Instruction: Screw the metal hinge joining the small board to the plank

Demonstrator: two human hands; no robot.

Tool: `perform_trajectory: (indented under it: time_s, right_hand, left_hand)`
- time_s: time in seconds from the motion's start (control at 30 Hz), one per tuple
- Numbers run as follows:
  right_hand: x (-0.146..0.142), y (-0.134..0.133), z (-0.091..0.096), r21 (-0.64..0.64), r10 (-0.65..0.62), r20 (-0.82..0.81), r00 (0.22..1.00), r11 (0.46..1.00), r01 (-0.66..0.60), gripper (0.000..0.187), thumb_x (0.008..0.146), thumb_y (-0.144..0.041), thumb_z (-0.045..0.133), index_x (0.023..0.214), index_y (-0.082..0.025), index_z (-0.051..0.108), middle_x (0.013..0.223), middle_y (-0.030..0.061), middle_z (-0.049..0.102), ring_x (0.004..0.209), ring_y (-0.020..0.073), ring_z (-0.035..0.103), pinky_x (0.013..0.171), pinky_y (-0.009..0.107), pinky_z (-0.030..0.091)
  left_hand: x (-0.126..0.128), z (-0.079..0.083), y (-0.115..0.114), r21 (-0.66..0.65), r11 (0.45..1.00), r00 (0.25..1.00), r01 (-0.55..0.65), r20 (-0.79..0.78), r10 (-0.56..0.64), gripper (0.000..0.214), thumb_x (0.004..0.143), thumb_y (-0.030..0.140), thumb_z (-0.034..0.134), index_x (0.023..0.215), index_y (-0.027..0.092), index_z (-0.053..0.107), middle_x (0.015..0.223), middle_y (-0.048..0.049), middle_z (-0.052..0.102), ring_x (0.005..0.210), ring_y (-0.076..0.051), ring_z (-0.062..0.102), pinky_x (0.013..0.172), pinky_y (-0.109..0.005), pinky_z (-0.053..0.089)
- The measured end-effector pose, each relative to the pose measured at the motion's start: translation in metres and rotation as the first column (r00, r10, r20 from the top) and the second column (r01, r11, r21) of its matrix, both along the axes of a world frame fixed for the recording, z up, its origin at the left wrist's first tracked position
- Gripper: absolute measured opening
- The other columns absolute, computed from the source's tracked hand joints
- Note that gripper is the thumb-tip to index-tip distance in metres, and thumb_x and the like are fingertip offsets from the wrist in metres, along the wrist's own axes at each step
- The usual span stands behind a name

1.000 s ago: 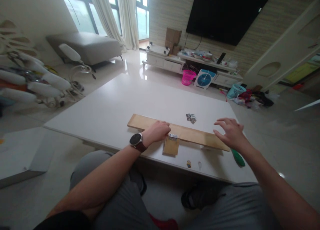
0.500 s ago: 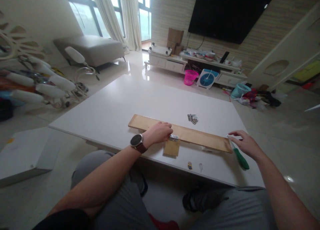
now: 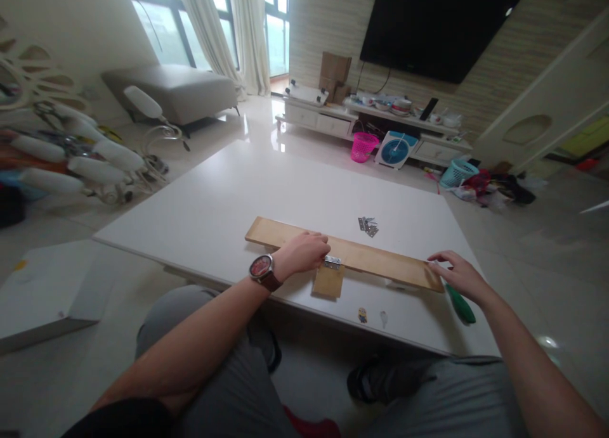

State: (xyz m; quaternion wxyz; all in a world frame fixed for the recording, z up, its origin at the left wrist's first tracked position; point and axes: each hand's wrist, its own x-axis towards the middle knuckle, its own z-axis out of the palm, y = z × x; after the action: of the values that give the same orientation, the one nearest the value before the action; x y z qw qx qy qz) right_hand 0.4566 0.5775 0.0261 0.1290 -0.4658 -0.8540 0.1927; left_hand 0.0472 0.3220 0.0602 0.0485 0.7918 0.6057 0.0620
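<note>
"What are the fingers doing?"

"The left hand (image 3: 302,251) has its fingers bent down over the wooden board (image 3: 380,260), right next to the metal hinge (image 3: 332,260). I can't tell if they grip or just press. The right hand (image 3: 457,277) is at the board's right end, fingers loosely curved, thumb and forefinger close together; whether they pinch anything, I can't tell."

"And the board itself?"

"Long, narrow, pale brown, with a smooth face. It lies along the near side of the white worktop (image 3: 266,184), and something pale shows under its right half. The hinge is silvery, at the near edge, and a small square wood piece (image 3: 327,282) sits just below it."

"Anything close by?"

"A green-handled screwdriver (image 3: 460,303) beneath the right hand, and a little pile of hinges (image 3: 368,226) beyond the board."

"Containers?"

"Across the room, a pink basket (image 3: 364,146) stands on the floor by the low cabinet (image 3: 301,116), and a light blue basket (image 3: 457,172) farther right, with bags (image 3: 478,183) beside it. What's in either is too small to make out. Cardboard boxes (image 3: 335,73) are stacked on the cabinet."
</note>
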Motion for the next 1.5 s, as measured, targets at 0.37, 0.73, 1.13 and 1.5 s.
perform_trajectory:
  time_s: [0.37, 0.73, 1.13, 1.5]
  right_hand:
    - [-0.0043, -0.0040, 0.0031, -0.013, 0.026, 0.028, 0.999, 1.000, -0.025, 0.044, 0.075, -0.062, 0.061, 0.089, -0.024, 0.079, 0.105, 0.0143, 0.076, 0.104, 0.0362, 0.072, 0.090, 0.053, 0.059]
    - [-0.0062, -0.0041, 0.0023, -0.001, 0.031, 0.035, 0.999, 1.000, -0.031, 0.040, 0.075, -0.058, 0.061, 0.087, -0.025, 0.079, 0.103, 0.0134, 0.078, 0.102, 0.0350, 0.072, 0.088, 0.051, 0.059]
    - [-0.0066, -0.0043, 0.0036, -0.018, 0.042, 0.055, 0.998, 0.999, -0.041, 0.044, 0.075, -0.060, 0.060, 0.090, -0.023, 0.079, 0.103, 0.0141, 0.077, 0.101, 0.0354, 0.071, 0.087, 0.051, 0.058]
    - [-0.0041, -0.0017, 0.0004, -0.023, 0.062, 0.058, 0.996, 0.998, -0.060, 0.041, 0.078, -0.056, 0.061, 0.093, -0.023, 0.080, 0.106, 0.0130, 0.078, 0.102, 0.0327, 0.071, 0.086, 0.045, 0.058]
  left_hand:
    - [-0.0020, -0.0037, 0.0001, 0.013, 1.000, 1.000, 0.008, 0.001, -0.008, 0.013, 0.096, 0.013, 0.064, 0.087, 0.017, 0.073, 0.102, -0.0087, 0.074, 0.100, -0.023, 0.069, 0.085, -0.034, 0.050]
    - [-0.0016, -0.0049, 0.0004, 0.033, 0.999, 1.000, 0.014, 0.014, -0.015, 0.015, 0.096, 0.013, 0.063, 0.086, 0.017, 0.073, 0.101, -0.0096, 0.074, 0.096, -0.023, 0.070, 0.084, -0.035, 0.052]
    - [-0.0015, -0.0037, 0.0011, 0.018, 0.999, 0.999, 0.033, -0.004, -0.033, 0.016, 0.098, 0.012, 0.061, 0.089, 0.017, 0.074, 0.104, -0.0095, 0.074, 0.100, -0.023, 0.070, 0.087, -0.034, 0.052]
    - [-0.0017, -0.0028, 0.0022, -0.024, 0.999, 1.000, 0.023, 0.014, -0.023, 0.015, 0.096, 0.013, 0.062, 0.087, 0.018, 0.073, 0.103, -0.0090, 0.073, 0.099, -0.023, 0.070, 0.086, -0.033, 0.052]
